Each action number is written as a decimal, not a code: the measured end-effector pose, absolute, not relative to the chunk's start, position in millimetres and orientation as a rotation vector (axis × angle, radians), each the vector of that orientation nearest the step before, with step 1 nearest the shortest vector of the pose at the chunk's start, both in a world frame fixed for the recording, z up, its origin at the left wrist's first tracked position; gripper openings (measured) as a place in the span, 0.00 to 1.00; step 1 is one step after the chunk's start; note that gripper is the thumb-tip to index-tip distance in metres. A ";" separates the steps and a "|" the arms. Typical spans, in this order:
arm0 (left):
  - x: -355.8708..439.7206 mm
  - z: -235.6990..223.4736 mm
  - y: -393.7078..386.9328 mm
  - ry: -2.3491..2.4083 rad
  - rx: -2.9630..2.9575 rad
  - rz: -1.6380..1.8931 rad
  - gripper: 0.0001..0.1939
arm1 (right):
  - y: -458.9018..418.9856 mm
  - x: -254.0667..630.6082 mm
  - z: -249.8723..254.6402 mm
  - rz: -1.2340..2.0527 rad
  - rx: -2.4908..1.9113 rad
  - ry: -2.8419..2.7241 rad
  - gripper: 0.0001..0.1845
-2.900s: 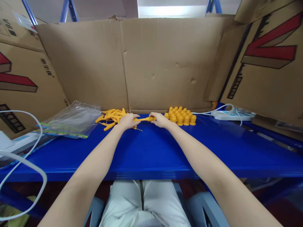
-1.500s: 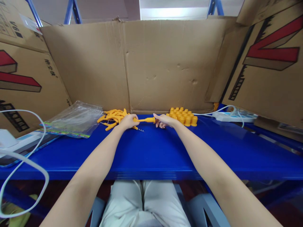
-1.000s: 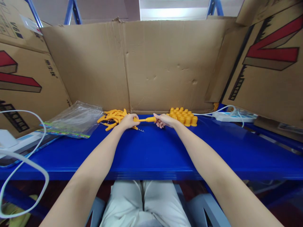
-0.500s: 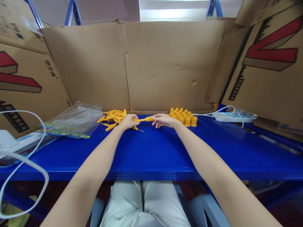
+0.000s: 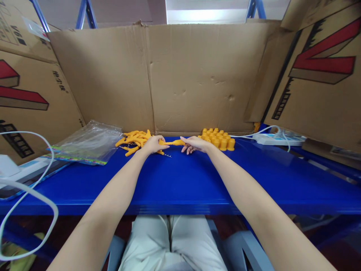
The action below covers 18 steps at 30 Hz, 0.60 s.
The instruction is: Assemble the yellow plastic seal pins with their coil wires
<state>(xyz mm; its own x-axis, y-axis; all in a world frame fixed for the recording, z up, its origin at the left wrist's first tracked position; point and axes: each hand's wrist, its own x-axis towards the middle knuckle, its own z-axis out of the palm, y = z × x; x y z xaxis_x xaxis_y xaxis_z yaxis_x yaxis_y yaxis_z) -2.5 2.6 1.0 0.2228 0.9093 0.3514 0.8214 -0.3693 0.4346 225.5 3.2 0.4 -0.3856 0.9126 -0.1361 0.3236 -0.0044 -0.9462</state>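
Both my hands hold one orange plastic piece (image 5: 174, 142) just above the blue table (image 5: 180, 180), at its far edge. My left hand (image 5: 153, 145) is closed around the piece's left end, beside a pile of orange handles with metal screws (image 5: 132, 140). My right hand (image 5: 194, 144) pinches the right end, its other fingers hanging loose. A cluster of upright orange caps (image 5: 217, 139) stands just right of my right hand. A small metal corkscrew tip (image 5: 167, 154) lies under the held piece.
Cardboard walls (image 5: 197, 75) close in the back and both sides. A clear plastic bag (image 5: 87, 143) lies at the left. White cables (image 5: 28, 195) loop at the near left, and a white power strip (image 5: 278, 139) sits at the right.
My right hand has shifted its grip on the piece's right end, fingers turning and loosening. The left hand has stayed put.
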 end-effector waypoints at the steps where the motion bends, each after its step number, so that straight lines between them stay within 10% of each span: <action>1: -2.5 0.8 2.4 1.665 2.324 0.848 0.16 | 2.8 225.5 0.6 1.390 -1.286 -1.734 0.26; 18: -6.6 -0.7 4.1 1.678 2.309 0.814 0.16 | 13.3 237.0 -2.3 1.416 -1.184 -1.633 0.17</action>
